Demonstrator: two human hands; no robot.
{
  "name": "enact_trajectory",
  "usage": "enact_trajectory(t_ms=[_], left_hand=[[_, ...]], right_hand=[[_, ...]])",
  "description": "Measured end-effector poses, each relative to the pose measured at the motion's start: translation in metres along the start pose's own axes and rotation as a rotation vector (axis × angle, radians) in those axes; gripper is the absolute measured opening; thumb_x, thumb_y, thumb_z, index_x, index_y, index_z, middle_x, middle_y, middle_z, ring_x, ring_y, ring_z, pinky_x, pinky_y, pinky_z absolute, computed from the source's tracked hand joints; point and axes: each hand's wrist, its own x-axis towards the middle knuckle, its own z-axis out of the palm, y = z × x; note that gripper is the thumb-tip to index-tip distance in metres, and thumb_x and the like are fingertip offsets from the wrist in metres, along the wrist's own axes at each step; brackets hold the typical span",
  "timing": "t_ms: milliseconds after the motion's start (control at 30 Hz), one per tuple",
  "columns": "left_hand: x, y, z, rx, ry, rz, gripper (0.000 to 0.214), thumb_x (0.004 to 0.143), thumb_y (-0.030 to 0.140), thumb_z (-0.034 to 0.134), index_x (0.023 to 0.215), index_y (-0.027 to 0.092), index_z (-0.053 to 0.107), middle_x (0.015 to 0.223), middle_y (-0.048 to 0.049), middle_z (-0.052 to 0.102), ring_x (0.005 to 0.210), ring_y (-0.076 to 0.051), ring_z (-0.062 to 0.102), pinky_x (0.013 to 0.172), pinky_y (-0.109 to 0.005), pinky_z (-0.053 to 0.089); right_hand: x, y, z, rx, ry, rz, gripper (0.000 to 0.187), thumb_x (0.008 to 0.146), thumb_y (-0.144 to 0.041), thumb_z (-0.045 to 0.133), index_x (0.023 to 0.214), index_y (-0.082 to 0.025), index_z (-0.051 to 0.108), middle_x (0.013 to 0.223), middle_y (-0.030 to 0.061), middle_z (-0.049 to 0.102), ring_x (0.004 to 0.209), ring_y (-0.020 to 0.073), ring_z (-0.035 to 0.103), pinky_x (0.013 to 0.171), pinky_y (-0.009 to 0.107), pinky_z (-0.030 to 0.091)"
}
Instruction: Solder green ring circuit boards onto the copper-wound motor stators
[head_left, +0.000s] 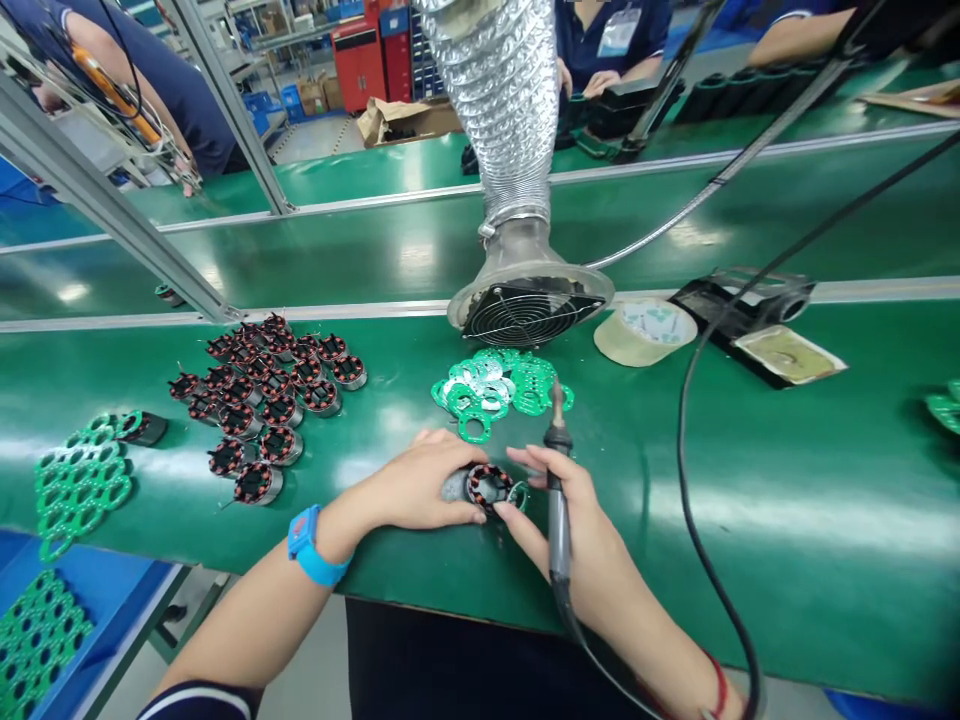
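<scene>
My left hand [431, 485] curls around a motor stator [487, 487] with dark red copper windings, standing on the green table. A blue wristband [313, 545] is on that wrist. In my right hand [581, 520] a soldering iron [559, 510] is held upright, tip pointing away from me. The right thumb touches the stator's right side, beside some thin light-coloured wires [519, 494]. Just beyond lies a pile of green ring-shaped circuit boards [475, 428]. My palms hide part of the stator.
Many stators [259, 482] stand grouped at left, beside a green board panel [82, 485]. A fume extractor [525, 310] hangs ahead. Further right are a tape roll [641, 345], an iron stand with a sponge [787, 355] and the iron's black cable [684, 450]. Other people work behind.
</scene>
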Motion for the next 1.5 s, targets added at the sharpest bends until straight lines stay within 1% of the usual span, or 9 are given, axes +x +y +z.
enact_trajectory(t_ms=[100, 200, 300, 400, 633, 900, 1100, 1267, 1500], left_hand=[[-0.003, -0.001, -0.009, -0.053, -0.038, 0.043, 0.039, 0.084, 0.041, 0.061, 0.117, 0.02, 0.055, 0.112, -0.0069, 0.063, 0.106, -0.023, 0.053, 0.094, -0.035, 0.037], [-0.004, -0.001, -0.008, -0.041, -0.032, 0.02, 0.027, 0.09, 0.022, 0.048, 0.116, 0.02, 0.057, 0.11, -0.0057, 0.064, 0.105, -0.021, 0.054, 0.096, -0.035, 0.038], [-0.002, -0.002, -0.001, -0.034, 0.007, 0.001, 0.037, 0.085, 0.012, 0.047, 0.121, 0.018, 0.053, 0.12, -0.0077, 0.06, 0.11, -0.022, 0.051, 0.099, -0.036, 0.037], [0.001, -0.001, 0.007, -0.054, 0.035, 0.006, 0.047, 0.084, 0.018, 0.055, 0.13, 0.017, 0.045, 0.128, -0.0101, 0.055, 0.115, -0.024, 0.048, 0.1, -0.037, 0.038], [0.007, -0.001, 0.021, 0.039, 0.133, -0.081, 0.032, 0.081, 0.027, 0.063, 0.11, 0.017, 0.052, 0.104, -0.0092, 0.06, 0.097, -0.025, 0.053, 0.089, -0.04, 0.044], [0.0, 0.007, 0.019, -0.163, 0.203, -0.082, 0.045, 0.076, 0.01, 0.053, 0.119, 0.02, 0.045, 0.117, -0.0089, 0.054, 0.108, -0.022, 0.051, 0.097, -0.038, 0.042], [0.005, 0.014, 0.026, -0.178, 0.193, -0.082, 0.029, 0.084, 0.022, 0.054, 0.113, 0.019, 0.051, 0.117, -0.0112, 0.056, 0.11, -0.024, 0.051, 0.098, -0.041, 0.043], [0.009, 0.024, 0.03, -0.083, 0.201, -0.125, 0.027, 0.084, 0.021, 0.052, 0.111, 0.017, 0.054, 0.112, -0.0133, 0.06, 0.106, -0.026, 0.054, 0.095, -0.043, 0.046], [0.007, 0.033, 0.006, -0.075, 0.052, -0.11, 0.035, 0.081, 0.016, 0.052, 0.114, 0.022, 0.06, 0.122, -0.0103, 0.057, 0.114, -0.024, 0.054, 0.101, -0.036, 0.045]], right_hand=[[-0.005, 0.001, -0.009, -0.104, -0.146, 0.118, 0.047, 0.085, -0.043, 0.055, 0.125, -0.025, 0.04, 0.11, 0.0097, 0.066, 0.09, 0.0242, 0.067, 0.074, 0.04, 0.056], [-0.003, 0.001, -0.019, -0.172, -0.193, 0.121, 0.046, 0.084, -0.043, 0.055, 0.125, -0.025, 0.042, 0.101, 0.0076, 0.068, 0.08, 0.0238, 0.069, 0.066, 0.037, 0.056], [0.005, -0.002, -0.02, -0.23, -0.108, 0.017, 0.043, 0.085, -0.038, 0.053, 0.124, -0.023, 0.042, 0.106, 0.0101, 0.065, 0.09, 0.0252, 0.067, 0.073, 0.039, 0.055], [0.013, -0.008, -0.014, -0.303, -0.04, -0.116, 0.039, 0.087, -0.03, 0.051, 0.124, -0.021, 0.044, 0.1, 0.0096, 0.064, 0.086, 0.0245, 0.063, 0.073, 0.039, 0.053], [0.023, -0.019, -0.003, -0.356, -0.065, -0.336, 0.037, 0.089, -0.018, 0.047, 0.127, -0.019, 0.046, 0.089, 0.0077, 0.06, 0.076, 0.0219, 0.053, 0.067, 0.036, 0.049], [0.008, -0.012, 0.012, -0.202, 0.105, -0.109, 0.043, 0.077, -0.015, 0.06, 0.119, -0.025, 0.051, 0.095, 0.0057, 0.062, 0.087, 0.0218, 0.06, 0.075, 0.036, 0.054], [0.0, 0.004, 0.014, -0.212, 0.115, -0.226, 0.064, 0.071, 0.002, 0.042, 0.128, -0.026, 0.046, 0.118, 0.0062, 0.062, 0.104, 0.0197, 0.061, 0.087, 0.035, 0.051], [-0.002, 0.012, 0.017, -0.13, 0.099, -0.107, 0.057, 0.073, 0.001, 0.043, 0.121, -0.028, 0.051, 0.101, 0.0017, 0.067, 0.088, 0.0164, 0.065, 0.078, 0.028, 0.053], [-0.005, 0.014, 0.027, -0.041, 0.308, -0.096, 0.053, 0.075, 0.0, 0.045, 0.12, -0.027, 0.046, 0.088, 0.0011, 0.062, 0.082, 0.0161, 0.064, 0.076, 0.029, 0.055]])
